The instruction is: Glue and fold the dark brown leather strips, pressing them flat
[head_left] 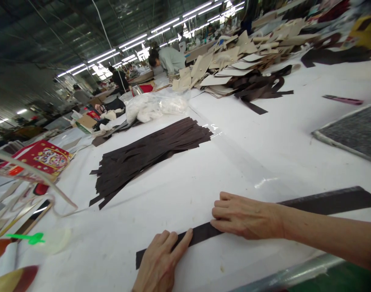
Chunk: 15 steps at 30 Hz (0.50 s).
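Note:
A long dark brown strip (322, 201) lies across the near part of the white table (203, 178). My left hand (160, 261) rests on its left end with the fingers stretched flat and pressed on the strip. My right hand (245, 215) lies on the strip's middle, fingers curled and pressing down on its upper edge. Beyond them a flat pile of similar dark strips (149, 152) lies spread out on the table.
A grey mat (352, 132) sits at the right. Tangled dark strips (255, 87) and stacked beige cut pieces (234, 56) lie further back, with a clear plastic bag (155, 106). A red printed box (41, 156) stands at the left. A person (169, 59) bends over the far table.

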Tool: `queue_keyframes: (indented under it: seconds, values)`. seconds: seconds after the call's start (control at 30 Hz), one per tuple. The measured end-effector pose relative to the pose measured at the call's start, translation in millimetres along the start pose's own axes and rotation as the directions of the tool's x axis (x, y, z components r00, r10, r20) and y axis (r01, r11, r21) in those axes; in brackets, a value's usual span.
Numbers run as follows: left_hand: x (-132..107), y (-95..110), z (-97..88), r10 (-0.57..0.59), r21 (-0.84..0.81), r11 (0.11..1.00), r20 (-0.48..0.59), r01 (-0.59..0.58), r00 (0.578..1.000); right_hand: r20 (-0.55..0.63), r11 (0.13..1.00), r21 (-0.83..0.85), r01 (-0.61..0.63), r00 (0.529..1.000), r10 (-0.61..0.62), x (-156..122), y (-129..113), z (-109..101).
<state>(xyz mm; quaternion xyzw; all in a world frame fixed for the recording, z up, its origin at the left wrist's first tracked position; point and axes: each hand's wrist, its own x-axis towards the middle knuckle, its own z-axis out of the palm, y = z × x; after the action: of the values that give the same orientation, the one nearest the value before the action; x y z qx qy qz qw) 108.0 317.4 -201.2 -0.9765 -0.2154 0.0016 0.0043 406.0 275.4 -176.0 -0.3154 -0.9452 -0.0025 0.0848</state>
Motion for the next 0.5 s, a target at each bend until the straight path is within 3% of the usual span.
queue_keyframes:
  seconds: [0.2,0.37,0.5]
  values:
    - [6.9,0.4,-3.1,0.015,0.014,1.0,-0.112,-0.013,0.994,-0.022,1.0,0.013,-0.016,1.0,0.017,-14.3,3.1,-3.6]
    - [42.0,29.0,-9.2,-0.011,-0.152,0.988,-0.246,-0.028,0.969,-0.022,1.0,0.001,-0.011,1.0,0.011,-17.1,4.0,-3.2]
    - [60.7,50.4,4.1,0.01,-0.275,0.957,-0.299,-0.097,0.954,-0.013,1.0,0.01,-0.027,1.0,0.027,-17.6,4.4,-2.7]
